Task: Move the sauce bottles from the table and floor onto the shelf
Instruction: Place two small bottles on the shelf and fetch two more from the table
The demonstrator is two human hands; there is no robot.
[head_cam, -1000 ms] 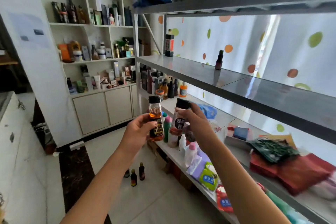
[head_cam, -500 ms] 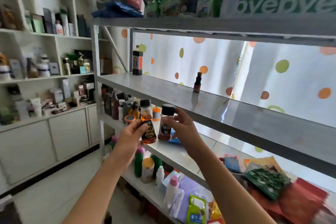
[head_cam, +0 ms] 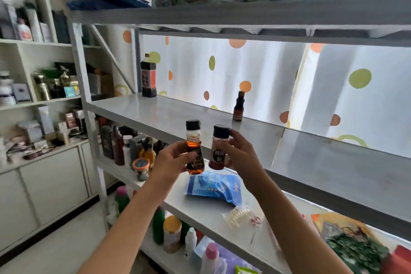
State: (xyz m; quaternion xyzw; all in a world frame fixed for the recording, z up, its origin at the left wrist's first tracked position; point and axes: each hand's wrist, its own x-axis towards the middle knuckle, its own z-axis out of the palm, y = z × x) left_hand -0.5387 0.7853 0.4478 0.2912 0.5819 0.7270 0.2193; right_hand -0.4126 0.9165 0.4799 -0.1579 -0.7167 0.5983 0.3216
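Sauce bottles, 2 of them, are held upright before the grey shelf (head_cam: 178, 113): amber bottle (head_cam: 195, 149) in left hand (head_cam: 171, 161), red-filled bottle (head_cam: 219, 148) in right hand (head_cam: 241, 157).

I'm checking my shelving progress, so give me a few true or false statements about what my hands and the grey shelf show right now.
1. The left hand holds an amber bottle. True.
2. The right hand is empty. False: it holds a red-filled jar.
3. Both held containers have black caps. True.
4. The grey shelf in front holds no bottles. False: a tall dark bottle and a small dark bottle stand on it.
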